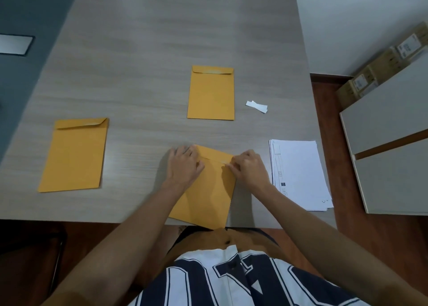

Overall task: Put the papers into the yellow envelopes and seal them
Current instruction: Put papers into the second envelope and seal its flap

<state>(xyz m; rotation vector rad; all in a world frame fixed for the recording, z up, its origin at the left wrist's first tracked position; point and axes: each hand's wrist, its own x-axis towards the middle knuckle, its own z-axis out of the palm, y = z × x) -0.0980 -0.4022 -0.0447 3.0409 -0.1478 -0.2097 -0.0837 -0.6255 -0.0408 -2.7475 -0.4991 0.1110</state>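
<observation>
While the desk (150, 39) carries a stack of papers (301, 173) at its right edge, the nearest envelope (208, 194) lies tilted at the front edge, one corner hanging off toward the person. A second envelope (74, 155) lies well apart to the left and a third envelope (211, 95) farther back, both with flaps folded down. The left hand (185, 164) rests flat, fingers spread, pressing the nearest envelope's upper left corner. The right hand (249, 168), fingers curled, pinches the right end of its flap (215, 154), where a pale sliver shows. Two white paper strips (256, 106) lie beside the third envelope.
</observation>
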